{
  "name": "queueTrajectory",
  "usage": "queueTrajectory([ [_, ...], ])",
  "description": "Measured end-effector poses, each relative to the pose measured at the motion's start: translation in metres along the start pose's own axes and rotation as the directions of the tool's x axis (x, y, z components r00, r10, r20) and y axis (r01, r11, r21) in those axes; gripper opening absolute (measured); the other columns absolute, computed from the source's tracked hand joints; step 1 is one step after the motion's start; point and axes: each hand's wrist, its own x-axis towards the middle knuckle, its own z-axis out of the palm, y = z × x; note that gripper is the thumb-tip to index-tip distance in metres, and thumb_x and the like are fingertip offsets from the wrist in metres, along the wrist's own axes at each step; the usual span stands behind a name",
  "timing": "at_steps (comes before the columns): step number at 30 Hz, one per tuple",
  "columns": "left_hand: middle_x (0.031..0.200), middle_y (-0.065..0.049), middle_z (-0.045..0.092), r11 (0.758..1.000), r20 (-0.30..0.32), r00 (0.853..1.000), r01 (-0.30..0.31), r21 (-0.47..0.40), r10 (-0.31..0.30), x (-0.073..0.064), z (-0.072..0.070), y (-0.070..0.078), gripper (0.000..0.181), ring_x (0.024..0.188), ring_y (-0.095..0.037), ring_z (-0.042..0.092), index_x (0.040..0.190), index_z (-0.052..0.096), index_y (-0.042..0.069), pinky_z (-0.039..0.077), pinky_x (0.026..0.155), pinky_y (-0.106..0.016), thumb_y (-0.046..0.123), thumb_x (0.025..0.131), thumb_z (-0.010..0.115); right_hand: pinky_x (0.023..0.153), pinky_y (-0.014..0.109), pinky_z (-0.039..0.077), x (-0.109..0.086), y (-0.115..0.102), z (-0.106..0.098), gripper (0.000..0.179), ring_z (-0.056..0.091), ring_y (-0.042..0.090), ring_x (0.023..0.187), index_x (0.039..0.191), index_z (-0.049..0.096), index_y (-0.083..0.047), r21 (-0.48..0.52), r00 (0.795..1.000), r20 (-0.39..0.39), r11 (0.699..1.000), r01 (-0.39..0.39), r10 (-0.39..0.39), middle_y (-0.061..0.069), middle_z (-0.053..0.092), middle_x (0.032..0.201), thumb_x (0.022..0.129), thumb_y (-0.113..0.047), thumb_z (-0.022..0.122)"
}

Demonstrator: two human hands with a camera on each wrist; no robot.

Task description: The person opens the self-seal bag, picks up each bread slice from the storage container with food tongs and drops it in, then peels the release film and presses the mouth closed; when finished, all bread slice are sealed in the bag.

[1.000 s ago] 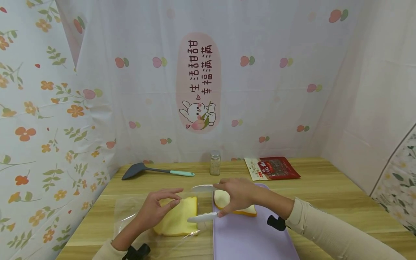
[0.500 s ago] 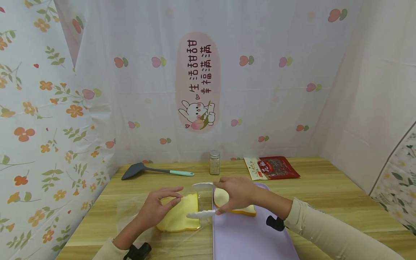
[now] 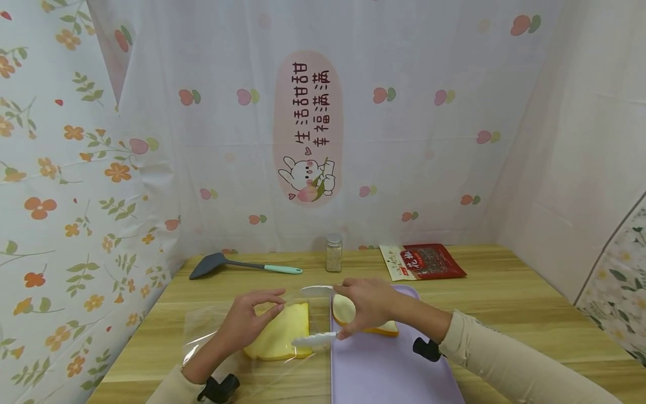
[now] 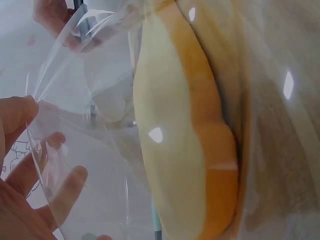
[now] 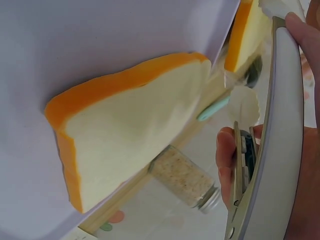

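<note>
Bread slice [image 3: 282,339], yellow, lies inside a clear bag [image 3: 202,325] on a wooden table [image 3: 494,308], left of a purple tray [image 3: 393,370]. On its left, the left hand [image 3: 247,320] meets the film, fingers spread; I cannot tell whether they pinch it. From the right, the right hand [image 3: 367,303] grips tongs [image 5: 285,115], 2 white tips wide apart near the bag's right end. Slice number 2 [image 5: 135,120] lies on the tray. Far, left to right: spatula [image 3: 247,265], jar [image 3: 333,257], red packet [image 3: 429,261].
</note>
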Motion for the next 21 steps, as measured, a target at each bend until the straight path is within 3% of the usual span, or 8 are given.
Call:
queueTrajectory([
  [10,0.119,-0.004,0.071,0.998,0.037,0.997,0.064,-0.006,-0.064,0.0,0.002,0.0,0.012,0.113,-0.03,0.065,0.098,0.079,0.01,0.048,0.095,-0.057,0.018,0.09,0.074,0.07,0.033,0.05,-0.006,0.004,0.0,0.1,0.063,0.017,0.099,0.14,0.056,-0.009,-0.001,0.999,-0.006,0.999,0.034,-0.034,0.004,0.064,0.121,0.068,-0.078,0.068],
  [21,0.12,-0.003,0.071,0.996,0.04,0.995,0.09,-0.021,-0.089,0.0,0.002,-0.003,0.013,0.114,-0.03,0.064,0.1,0.079,0.01,0.047,0.096,-0.057,0.018,0.09,0.074,0.076,0.038,0.054,-0.027,0.023,-0.005,0.102,0.061,0.018,0.101,0.139,0.057,-0.01,0.051,0.999,-0.025,0.998,-0.022,0.023,0.001,0.063,0.118,0.067,-0.08,0.068],
])
